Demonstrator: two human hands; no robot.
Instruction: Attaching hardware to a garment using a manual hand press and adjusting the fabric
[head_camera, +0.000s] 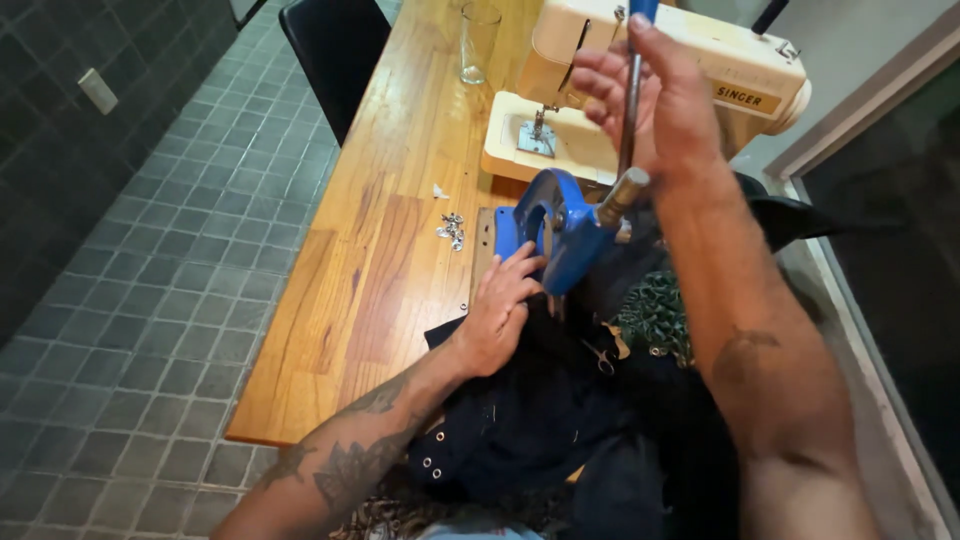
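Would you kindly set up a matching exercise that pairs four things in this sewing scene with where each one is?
Things:
1. Blue metal hand press
2. Clear drinking glass
3. Small silver metal eyelets
4. Dark navy fabric

Places:
A. At the far end of the wooden table, left of the cream sewing machine
B. Loose on the table, left of the press
C. Under the left hand, hanging over the table's near edge
D. Its lever held in the right hand

Pairs: 1-D, 2-A, 3-B, 4-C
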